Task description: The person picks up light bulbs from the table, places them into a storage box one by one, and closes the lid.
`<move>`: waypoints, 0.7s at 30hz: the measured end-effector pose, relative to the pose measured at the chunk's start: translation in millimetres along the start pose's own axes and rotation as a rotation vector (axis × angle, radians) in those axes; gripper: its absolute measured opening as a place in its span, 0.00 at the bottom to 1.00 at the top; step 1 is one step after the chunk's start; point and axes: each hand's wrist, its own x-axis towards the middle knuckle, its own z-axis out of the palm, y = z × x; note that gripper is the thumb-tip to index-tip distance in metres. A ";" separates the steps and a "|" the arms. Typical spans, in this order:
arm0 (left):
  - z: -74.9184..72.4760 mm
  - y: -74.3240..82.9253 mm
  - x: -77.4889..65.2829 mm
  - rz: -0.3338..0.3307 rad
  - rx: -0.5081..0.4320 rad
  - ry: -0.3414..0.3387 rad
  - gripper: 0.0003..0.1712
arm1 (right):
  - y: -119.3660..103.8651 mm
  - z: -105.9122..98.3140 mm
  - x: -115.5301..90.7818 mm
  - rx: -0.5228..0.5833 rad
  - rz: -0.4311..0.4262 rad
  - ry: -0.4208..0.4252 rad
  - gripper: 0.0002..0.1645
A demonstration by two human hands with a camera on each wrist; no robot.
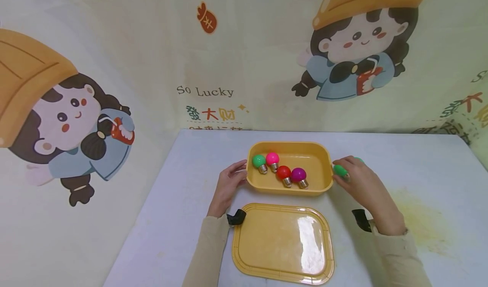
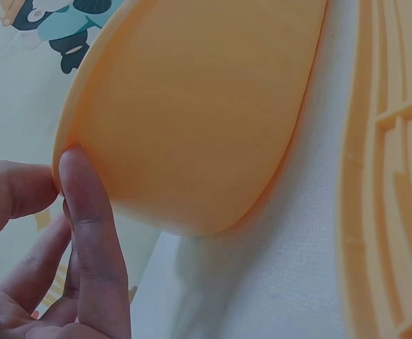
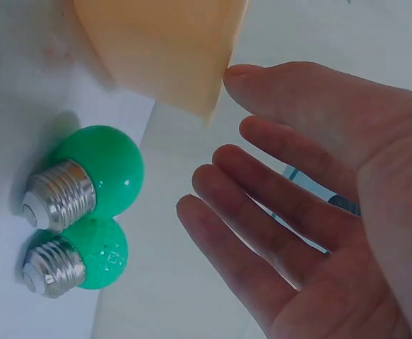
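A yellow plastic box [image 1: 312,185] stands at the middle of the table, its floor seen from above. Inside lie a green bulb [image 1: 259,161], a pink bulb [image 1: 272,159], a red bulb [image 1: 284,173] and a purple bulb [image 1: 299,176]. At the box's left end my left hand [image 1: 227,185] pinches the rim between thumb and finger, as the left wrist view shows. My right hand [image 1: 364,183] touches the right end with its thumb, the other fingers extended. Two green bulbs [image 3: 103,169] lie on the table beside that hand.
A flat yellow lid [image 1: 280,244] lies on the table in front of the box, between the forearms. Behind the white table [image 1: 183,244] hangs a printed backdrop [image 1: 267,37], which also covers the left side.
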 end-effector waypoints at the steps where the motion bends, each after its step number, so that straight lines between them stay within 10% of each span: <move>1: 0.0 -0.1 0.1 0.001 0.002 0.001 0.21 | 0.4 -0.5 0.0 -0.006 0.006 -0.006 0.22; 21: 0.6 -0.4 -0.5 -0.002 0.012 0.010 0.20 | 19.2 6.6 -0.2 -0.025 0.037 -0.046 0.22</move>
